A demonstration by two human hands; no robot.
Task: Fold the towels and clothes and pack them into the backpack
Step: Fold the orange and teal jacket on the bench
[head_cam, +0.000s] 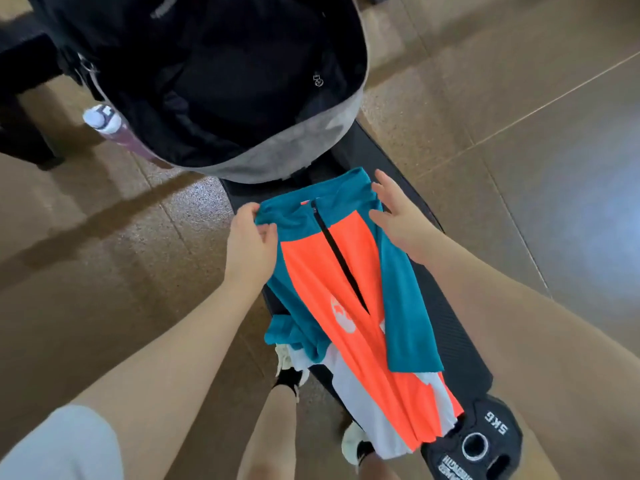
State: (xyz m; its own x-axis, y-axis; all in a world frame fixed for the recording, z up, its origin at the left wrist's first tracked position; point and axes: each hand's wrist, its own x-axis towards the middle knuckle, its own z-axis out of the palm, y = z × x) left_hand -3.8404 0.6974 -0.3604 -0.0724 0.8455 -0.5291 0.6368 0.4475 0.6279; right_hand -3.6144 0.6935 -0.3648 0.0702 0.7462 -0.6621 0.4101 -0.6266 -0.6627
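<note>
The left hand (251,233) has a pinching grip on the teal shoulder of the thin teal, orange and white zip-neck sports jersey (349,289). The right hand (394,216) rests on the opposite shoulder with straight, released fingers. The jersey lies along the black padded bench surface (460,327), its hem drooping toward the person. It looks light, limp and slippery, so both shoulder seams seem the best holds. The open black-and-grey backpack (294,147) stands just beyond the collar.

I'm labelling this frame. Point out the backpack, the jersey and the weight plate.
backpack (311,147): head view, on its grey rim nearest the person.
jersey (322,258): head view, on the orange front panel.
weight plate (491,427): head view, on its black face beside the 5KG marking.
</note>
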